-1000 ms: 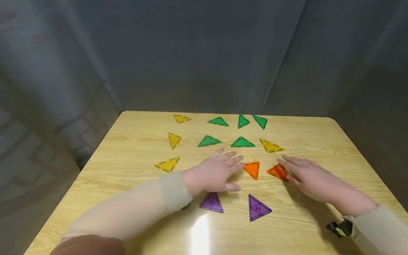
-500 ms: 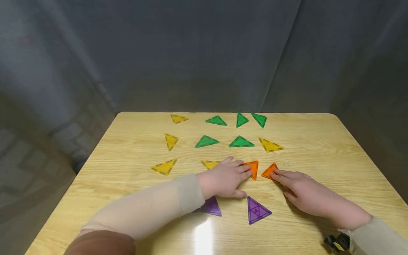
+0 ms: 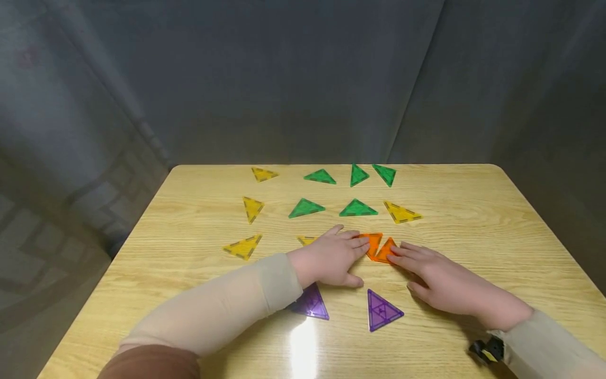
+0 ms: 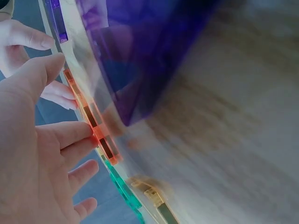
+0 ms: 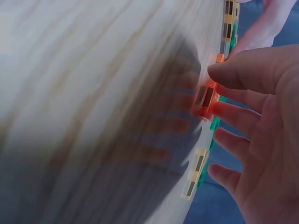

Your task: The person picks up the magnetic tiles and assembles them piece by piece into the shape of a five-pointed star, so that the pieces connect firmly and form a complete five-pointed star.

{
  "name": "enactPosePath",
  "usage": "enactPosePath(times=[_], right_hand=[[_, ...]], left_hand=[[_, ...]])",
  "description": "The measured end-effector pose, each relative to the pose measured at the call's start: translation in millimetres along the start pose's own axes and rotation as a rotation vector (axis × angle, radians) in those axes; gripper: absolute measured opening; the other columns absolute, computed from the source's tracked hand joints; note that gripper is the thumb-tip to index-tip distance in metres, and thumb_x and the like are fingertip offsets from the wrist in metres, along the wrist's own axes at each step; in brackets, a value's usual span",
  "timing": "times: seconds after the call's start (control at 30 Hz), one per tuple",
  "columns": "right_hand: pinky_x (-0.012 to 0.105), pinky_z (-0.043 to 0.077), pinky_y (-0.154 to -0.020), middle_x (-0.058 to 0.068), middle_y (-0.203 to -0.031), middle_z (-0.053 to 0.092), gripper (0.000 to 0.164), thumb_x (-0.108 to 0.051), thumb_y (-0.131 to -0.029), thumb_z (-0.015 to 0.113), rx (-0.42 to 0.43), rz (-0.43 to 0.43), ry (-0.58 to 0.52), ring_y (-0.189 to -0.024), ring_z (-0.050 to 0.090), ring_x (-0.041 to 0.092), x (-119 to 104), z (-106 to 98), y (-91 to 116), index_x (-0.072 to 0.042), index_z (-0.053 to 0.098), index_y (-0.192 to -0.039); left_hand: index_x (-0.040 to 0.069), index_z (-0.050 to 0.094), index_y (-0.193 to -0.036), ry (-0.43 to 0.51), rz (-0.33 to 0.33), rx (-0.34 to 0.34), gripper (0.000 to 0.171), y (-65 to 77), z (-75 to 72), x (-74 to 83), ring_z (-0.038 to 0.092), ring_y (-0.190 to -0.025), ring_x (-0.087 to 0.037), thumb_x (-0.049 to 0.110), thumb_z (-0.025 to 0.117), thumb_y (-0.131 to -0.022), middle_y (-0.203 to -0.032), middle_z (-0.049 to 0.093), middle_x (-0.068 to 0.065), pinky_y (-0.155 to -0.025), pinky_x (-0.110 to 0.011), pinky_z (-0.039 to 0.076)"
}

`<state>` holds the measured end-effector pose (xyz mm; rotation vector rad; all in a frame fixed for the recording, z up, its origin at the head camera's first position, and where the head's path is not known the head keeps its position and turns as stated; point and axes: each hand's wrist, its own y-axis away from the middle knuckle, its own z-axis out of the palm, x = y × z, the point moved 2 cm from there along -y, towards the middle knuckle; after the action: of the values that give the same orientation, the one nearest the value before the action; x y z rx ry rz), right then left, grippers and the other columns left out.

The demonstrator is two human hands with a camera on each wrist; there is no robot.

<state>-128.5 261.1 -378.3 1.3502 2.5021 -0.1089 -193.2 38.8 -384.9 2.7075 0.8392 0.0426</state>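
So I've got both hands down on this pale wood-grain table (image 3: 473, 210), taking 12 o'clock as the far edge. What matters is the skinny wedge between two see-through orange plastic triangles: the left orange triangle (image 3: 375, 242) and the right orange triangle (image 3: 385, 251). Their near tips meet or nearly do (can't tell if they truly touch), and the gap widens toward 1 o'clock. The facing edges both slant roughly 1 to 7. No clear long axis on either, since my fingers cover part of both.

My left hand (image 3: 329, 258) is closest to the left one, which lies between 2 and 3 o'clock from it. Fingers spread and mostly straight, fingertips on the piece, not gripping. My right hand (image 3: 445, 284) has the other at about 10 o'clock, relaxed fingers touching it, thumb off to the side, also no grip.

There's a purple see-through plastic triangle (image 3: 382, 311) at 6 o'clock from the orange pair, and a yellow one (image 3: 400, 213) around 1.
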Motion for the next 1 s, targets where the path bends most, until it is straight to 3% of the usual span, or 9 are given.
enactPosePath(times=[0.27, 0.43, 0.57, 0.77, 0.9, 1.0], right_hand=[[0.061, 0.032, -0.108, 0.008, -0.15, 0.045, 0.057, -0.014, -0.09, 0.07, 0.018, -0.018, 0.01, -0.139, 0.035, 0.037, 1.4, 1.5, -5.1, -0.01, 0.052, -0.144], [0.065, 0.026, -0.109, 0.009, -0.151, 0.044, 0.057, -0.015, -0.091, 0.069, 0.023, -0.015, 0.042, -0.14, 0.034, 0.036, -4.0, 1.2, -3.8, -0.011, 0.052, -0.145], [0.066, 0.025, -0.109, 0.004, -0.151, 0.045, 0.052, -0.014, -0.092, 0.067, 0.037, -0.06, 0.072, -0.14, 0.036, 0.031, -23.6, 0.7, 6.0, -0.016, 0.055, -0.143], [0.061, 0.035, -0.106, -0.005, -0.149, 0.047, 0.053, -0.01, -0.092, 0.065, 0.005, -0.142, 0.073, -0.138, 0.04, 0.023, -58.3, 10.9, 29.2, -0.022, 0.055, -0.143], [0.062, 0.036, -0.105, -0.008, -0.151, 0.043, 0.052, -0.03, -0.097, 0.063, -0.106, -0.097, 0.035, -0.137, 0.042, 0.026, -68.7, 22.7, 39.6, -0.027, 0.049, -0.147], [0.058, 0.039, -0.105, -0.005, -0.152, 0.042, 0.056, -0.039, -0.096, 0.063, -0.123, -0.058, 0.06, -0.135, 0.043, 0.027, -68.0, 27.9, 44.8, -0.031, 0.046, -0.148]], left_hand=[[0.021, 0.028, -0.156, 0.02, 0.002, 0.006, 0.084, 1.1, -1.1, 0.2, 0.012, -0.149, -0.017, 0.07, 0.049, -0.091, -0.161, 0.019, 0.008, -0.12, -0.043, 0.005], [0.02, 0.028, -0.156, 0.026, 0.001, 0.013, 0.084, 2.0, -1.1, 0.8, 0.013, -0.148, -0.018, 0.069, 0.05, -0.091, -0.161, 0.02, 0.008, -0.12, -0.043, 0.005], [0.02, 0.03, -0.156, 0.022, 0.006, 0.027, 0.083, 1.6, -1.0, 1.5, 0.015, -0.148, -0.019, 0.067, 0.051, -0.092, -0.161, 0.022, 0.007, -0.12, -0.044, 0.007], [0.02, 0.03, -0.156, 0.021, -0.003, 0.017, 0.076, 0.9, -1.5, 0.8, 0.014, -0.148, -0.019, 0.055, 0.055, -0.093, -0.161, 0.023, 0.008, -0.12, -0.043, 0.008], [0.02, 0.029, -0.157, 0.025, -0.009, 0.002, 0.075, 1.6, -2.0, 0.1, 0.013, -0.149, -0.019, 0.05, 0.055, -0.093, -0.161, 0.022, 0.008, -0.12, -0.042, 0.007], [0.02, 0.029, -0.157, 0.024, -0.009, 0.005, 0.075, 2.6, -2.4, -0.5, 0.014, -0.149, -0.019, 0.05, 0.055, -0.093, -0.161, 0.022, 0.008, -0.12, -0.043, 0.007]])
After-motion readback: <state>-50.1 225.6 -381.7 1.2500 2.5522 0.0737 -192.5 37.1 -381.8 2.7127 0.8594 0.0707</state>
